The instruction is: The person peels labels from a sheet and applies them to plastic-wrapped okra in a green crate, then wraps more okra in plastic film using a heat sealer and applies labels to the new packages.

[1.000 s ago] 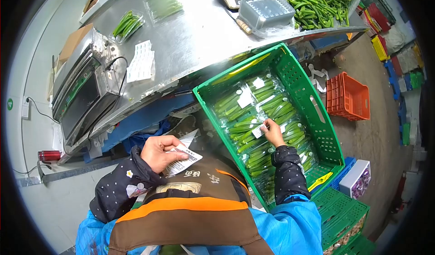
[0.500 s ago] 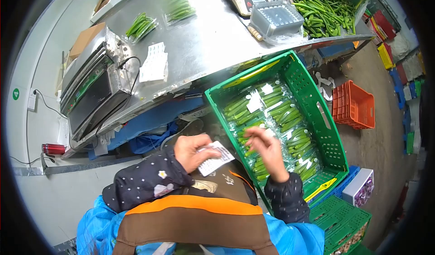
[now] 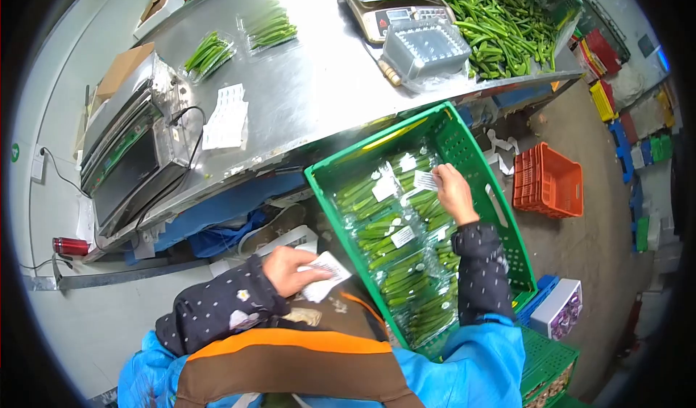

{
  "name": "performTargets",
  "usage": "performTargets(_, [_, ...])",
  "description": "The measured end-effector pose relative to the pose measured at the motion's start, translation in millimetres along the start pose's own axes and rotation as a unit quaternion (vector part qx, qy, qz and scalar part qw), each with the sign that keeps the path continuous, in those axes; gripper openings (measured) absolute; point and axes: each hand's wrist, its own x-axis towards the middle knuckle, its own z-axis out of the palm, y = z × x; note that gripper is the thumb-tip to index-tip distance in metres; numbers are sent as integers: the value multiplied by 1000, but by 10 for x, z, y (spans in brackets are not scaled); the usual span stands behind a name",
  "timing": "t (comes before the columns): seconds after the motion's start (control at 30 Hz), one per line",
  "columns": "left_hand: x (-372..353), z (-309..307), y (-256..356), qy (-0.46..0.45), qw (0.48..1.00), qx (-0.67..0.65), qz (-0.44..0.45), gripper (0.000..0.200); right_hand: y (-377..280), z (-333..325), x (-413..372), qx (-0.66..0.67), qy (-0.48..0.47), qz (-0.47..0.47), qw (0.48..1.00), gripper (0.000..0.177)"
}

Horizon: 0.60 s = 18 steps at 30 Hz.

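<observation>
A sheet of white printed labels (image 3: pixel 328 276) is pinched between the thumb and fingers of my left hand (image 3: pixel 288 270), just outside the crate's near left wall. My right hand (image 3: pixel 456 196) is over the far right part of the green crate (image 3: pixel 335 216), its fingertips closed at the edge of a small white label (image 3: pixel 425 181). That label overlaps a clear-wrapped pack of okra (image 3: pixel 429 206). Several such packs lie in rows in the crate. Another printed label (image 3: pixel 402 236) sits on a middle pack, and white labels show on the far packs too.
Behind the crate is a metal table (image 3: pixel 304 81) with two okra packs (image 3: pixel 210 54), a label sheet (image 3: pixel 226 118), a scale (image 3: pixel 395 13), clear plastic trays (image 3: pixel 426 49) and a loose okra heap (image 3: pixel 500 27). A wrapping machine (image 3: pixel 138 161) stands left; an orange crate (image 3: pixel 547 179) is on the floor.
My right hand has moved from the middle of the crate to the far right packs. A label is now visible on the middle pack. My left hand keeps its label sheet.
</observation>
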Motion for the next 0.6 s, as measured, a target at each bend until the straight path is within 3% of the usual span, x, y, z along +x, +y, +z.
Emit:
performTargets(0.07, [-4, -152, -81, 2, 998, 53, 38, 20, 422, 36, 196, -104, -99, 1, 990, 9])
performTargets(0.13, [-53, -173, -316, 58, 995, 6, 76, 21, 752, 227, 392, -159, -149, -6, 976, 9])
performTargets(0.2, [-216, -249, -338, 67, 989, -45, -122, 21, 862, 407, 557, -147, -172, -21, 974, 10])
performTargets(0.33, [-532, -373, -552, 101, 964, 14, -246, 18, 1189, 930, 666, -171, -228, -47, 958, 8])
performTargets(0.37, [-587, -365, -600, 123, 944, -67, -300, 17, 1221, 992, 664, -175, -241, -23, 954, 13])
performTargets(0.4, [-618, -363, -573, 135, 936, -66, -319, 15, 1255, 1068, 659, -175, -242, -25, 954, 13])
performTargets(0.47, [-619, -364, -641, 126, 973, -50, -189, 12, 1278, 1212, 625, -242, -190, 137, 942, 22])
performTargets(0.53, [-490, -347, -497, 121, 973, -41, -193, 13, 1135, 1121, 536, -254, -154, 149, 943, 29])
performTargets(0.6, [-244, -332, -266, 119, 974, -32, -189, 14, 636, 860, 436, -126, 9, 99, 987, 28])
